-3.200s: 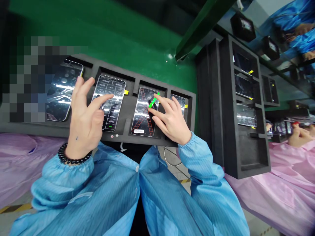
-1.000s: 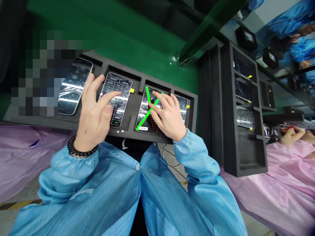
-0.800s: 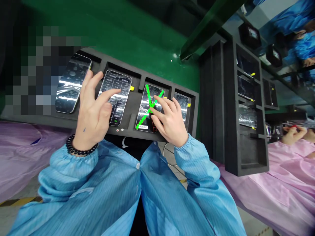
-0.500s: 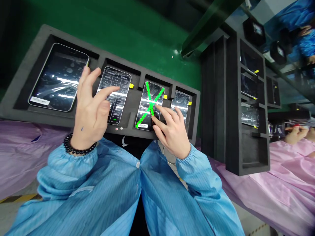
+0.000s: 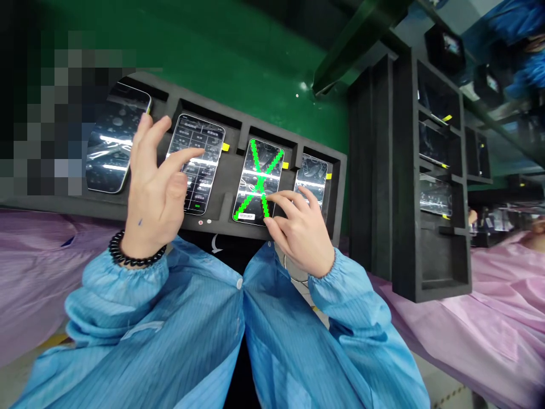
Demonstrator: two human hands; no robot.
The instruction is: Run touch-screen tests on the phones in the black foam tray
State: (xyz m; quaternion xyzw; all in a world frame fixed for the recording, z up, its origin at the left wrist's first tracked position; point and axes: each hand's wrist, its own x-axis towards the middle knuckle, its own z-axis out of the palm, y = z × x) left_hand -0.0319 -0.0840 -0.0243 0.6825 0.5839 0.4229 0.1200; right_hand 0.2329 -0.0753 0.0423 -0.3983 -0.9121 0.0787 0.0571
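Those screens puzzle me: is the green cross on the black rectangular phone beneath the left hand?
No, the green cross is on the black rectangular phone by the right hand.

Glossy green worktop [image 5: 255, 79] below green post [image 5: 355, 48]

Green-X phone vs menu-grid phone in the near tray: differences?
Screen: the X phone shows two crossed green bands; the grid phone shows rows of boxes.
Hands: the right hand is at the X phone's lower right; the left hand covers part of the grid phone.
Shared: both lie face up in one dark tray.
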